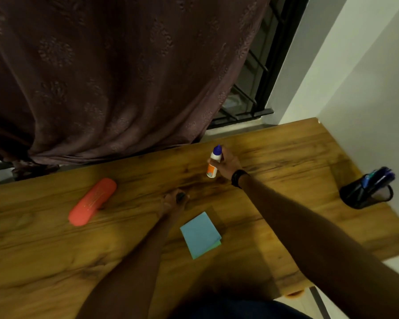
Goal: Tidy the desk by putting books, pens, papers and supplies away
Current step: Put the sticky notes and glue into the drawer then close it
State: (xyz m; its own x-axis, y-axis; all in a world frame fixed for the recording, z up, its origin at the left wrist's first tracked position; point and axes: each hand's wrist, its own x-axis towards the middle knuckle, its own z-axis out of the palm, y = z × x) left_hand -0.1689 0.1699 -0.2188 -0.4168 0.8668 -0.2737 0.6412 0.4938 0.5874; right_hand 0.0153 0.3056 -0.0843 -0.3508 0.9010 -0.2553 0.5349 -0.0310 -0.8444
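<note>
Glue bottle in hand, far side of desk.
Our right hand (228,163) grips the glue bottle (214,162) upright; left hand (173,201) closes on a small dark thing. We should carry it level toward the pen cup (366,192) at right.

No lettering is showing clearly enough to be read anywhere in this view. The glue bottle (214,162) is carrying an orange label, but its print is blurring into a smear. The red case (92,201) is showing faint yellowish marks on its lid, too small and soft to make out as words. The blue sticky notes (200,234) are lying blank side up, bearing no writing.
</note>
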